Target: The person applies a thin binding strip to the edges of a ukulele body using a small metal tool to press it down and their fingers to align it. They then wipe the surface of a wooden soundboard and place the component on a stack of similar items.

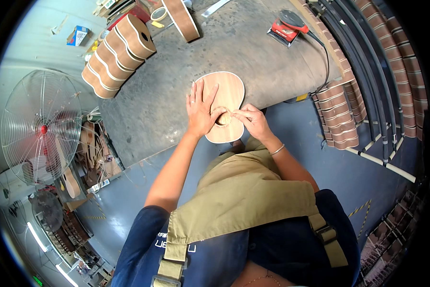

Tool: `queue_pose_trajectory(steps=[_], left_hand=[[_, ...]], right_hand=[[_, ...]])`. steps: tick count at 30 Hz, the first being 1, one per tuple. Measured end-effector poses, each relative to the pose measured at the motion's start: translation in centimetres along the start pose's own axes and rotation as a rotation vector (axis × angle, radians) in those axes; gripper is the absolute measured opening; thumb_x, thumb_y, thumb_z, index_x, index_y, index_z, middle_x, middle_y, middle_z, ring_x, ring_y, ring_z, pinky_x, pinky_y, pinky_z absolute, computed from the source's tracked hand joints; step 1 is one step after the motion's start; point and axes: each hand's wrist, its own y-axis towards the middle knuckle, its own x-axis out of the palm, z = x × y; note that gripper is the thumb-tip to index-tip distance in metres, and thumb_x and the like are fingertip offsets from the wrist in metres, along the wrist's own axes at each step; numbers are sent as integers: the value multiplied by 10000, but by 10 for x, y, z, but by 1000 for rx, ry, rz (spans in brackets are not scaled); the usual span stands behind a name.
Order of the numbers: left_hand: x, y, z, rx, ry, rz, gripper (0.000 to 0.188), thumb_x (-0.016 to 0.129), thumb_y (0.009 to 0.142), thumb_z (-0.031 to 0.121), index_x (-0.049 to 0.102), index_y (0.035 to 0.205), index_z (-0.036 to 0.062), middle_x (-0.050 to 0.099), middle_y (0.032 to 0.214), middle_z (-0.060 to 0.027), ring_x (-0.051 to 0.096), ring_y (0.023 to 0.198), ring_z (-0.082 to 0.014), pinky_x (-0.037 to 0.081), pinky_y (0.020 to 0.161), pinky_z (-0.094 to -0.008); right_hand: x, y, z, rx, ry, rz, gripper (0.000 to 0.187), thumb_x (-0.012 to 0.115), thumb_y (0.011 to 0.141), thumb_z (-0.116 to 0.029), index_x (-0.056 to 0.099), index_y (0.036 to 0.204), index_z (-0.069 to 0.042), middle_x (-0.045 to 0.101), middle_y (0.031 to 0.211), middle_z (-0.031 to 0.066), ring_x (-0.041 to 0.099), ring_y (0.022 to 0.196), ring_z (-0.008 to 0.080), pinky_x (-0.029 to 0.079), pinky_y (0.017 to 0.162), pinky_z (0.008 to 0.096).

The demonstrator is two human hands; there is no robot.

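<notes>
A small pale-wood ukulele body [231,88] with white edging lies face up at the near edge of the grey worktable [152,112]. Its lower end reaches past that edge toward me. Spread flat on its left side, my left hand [199,110] has its thumb beside the round sound hole [223,119]. My right hand [254,120] is pinched together at the hole's right rim. Whatever those fingertips hold, if anything, is too small to make out. The rim looks rough, with a light edge.
Several ukulele bodies [114,60] stand in a row at the far left, with another body [182,19] behind. A red corded sander [285,31] sits at the far right. Racks of bodies [337,117] flank the table's right; a large fan [43,128] stands left.
</notes>
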Motion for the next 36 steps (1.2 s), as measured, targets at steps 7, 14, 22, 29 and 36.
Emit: queue_pose_trajectory(steps=[7,14,22,29,36], left_hand=[[-4,-1,5,-16,46,-30,861,767,916,541,396,1672,362,157,1803,-122,110,1654,-421,194,1269,-672],[-6,-3,-5,-24,-6,-83,967,763,881,621,371,1692,271,150,1795,-182,78,1658,-427,102,1291,-657],[-21,-88,23,423,127,-109,1039,867,758,527,438,1632,164,353,1692,-212,322,1574,-395,229,1287,-596],[-54,-45,40,342,-138,91,839,889,682,197,584,1456,89,618,1371,-163,591,1304,-362,461,1160,-501],[-130,28,-13,-315,-1436,171,527,847,887,127,654,1347,-42,743,1271,-130,716,1129,-175,558,1022,-320]], right_hand=[[-5,-47,-3,-3,-8,-17,163,755,975,-131,849,1108,-111,565,843,73,568,743,194,464,688,326],[3,-76,-23,1,68,-107,151,747,978,-123,853,1085,-120,690,864,56,621,724,140,497,662,305],[-54,-37,-33,382,689,200,310,592,1135,-226,752,1225,25,512,750,-68,432,633,19,327,532,200],[-107,-21,-18,431,74,55,248,730,1040,-220,783,1178,-22,636,777,-9,563,641,108,443,556,285],[-146,12,-30,277,-519,-18,143,740,980,-148,769,1058,-31,738,930,186,714,877,387,554,797,437]])
